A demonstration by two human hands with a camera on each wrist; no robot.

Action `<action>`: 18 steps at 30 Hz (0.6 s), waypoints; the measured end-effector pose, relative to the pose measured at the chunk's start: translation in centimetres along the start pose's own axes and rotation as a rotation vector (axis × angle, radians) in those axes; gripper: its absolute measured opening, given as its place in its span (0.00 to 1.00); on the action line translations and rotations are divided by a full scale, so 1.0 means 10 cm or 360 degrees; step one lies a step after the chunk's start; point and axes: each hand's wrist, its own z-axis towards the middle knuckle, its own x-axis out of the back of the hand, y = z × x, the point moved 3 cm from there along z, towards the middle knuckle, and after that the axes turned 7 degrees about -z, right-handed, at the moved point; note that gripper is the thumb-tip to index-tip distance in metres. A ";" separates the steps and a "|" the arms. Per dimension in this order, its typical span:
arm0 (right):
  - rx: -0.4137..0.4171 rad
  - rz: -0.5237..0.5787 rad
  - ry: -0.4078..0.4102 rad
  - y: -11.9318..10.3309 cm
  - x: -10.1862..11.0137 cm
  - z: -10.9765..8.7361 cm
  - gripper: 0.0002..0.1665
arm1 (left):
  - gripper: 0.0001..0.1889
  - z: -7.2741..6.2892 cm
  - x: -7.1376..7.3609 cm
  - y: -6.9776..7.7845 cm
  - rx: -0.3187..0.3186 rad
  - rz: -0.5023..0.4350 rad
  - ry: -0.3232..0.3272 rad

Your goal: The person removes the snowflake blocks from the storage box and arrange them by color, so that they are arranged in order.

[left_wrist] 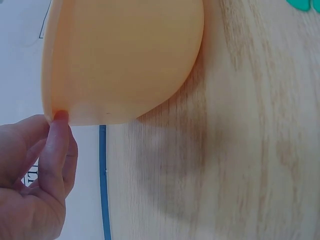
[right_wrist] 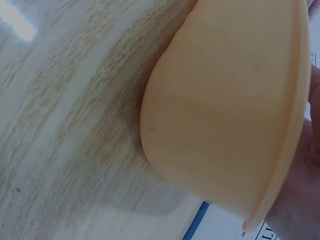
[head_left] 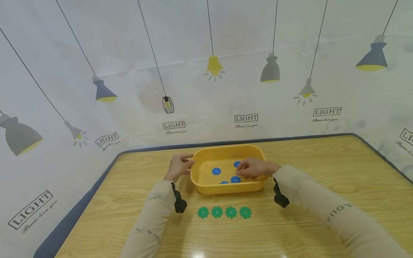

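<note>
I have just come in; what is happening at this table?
A person's left hand holds a yellow tub by its rim, while the right hand reaches inside, among blue notched discs. Whether it pinches one is not clear. Four green notched discs lie in a row on the table, nearer the person.

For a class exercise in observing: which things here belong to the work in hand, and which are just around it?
In the work:
yellow tub, gripped by the left hand
blue pieces inside
right hand, inside too
green pieces, probably, lined up nearby

Just around it:
table
lamp-print wall
</note>
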 end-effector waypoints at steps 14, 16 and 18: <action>-0.0186 -0.0040 -0.0058 0.00 -0.07 0.06 0.17 | 0.19 -0.02 0.00 0.01 -0.0011 -0.0018 -0.0001; -0.0168 -0.0073 -0.0074 0.02 -0.07 0.07 0.16 | 0.19 -0.02 0.01 0.00 -0.0009 -0.0016 0.0000; -0.0157 -0.0104 -0.0084 0.02 -0.07 0.08 0.14 | 0.19 -0.02 0.01 0.01 -0.0014 -0.0021 0.0000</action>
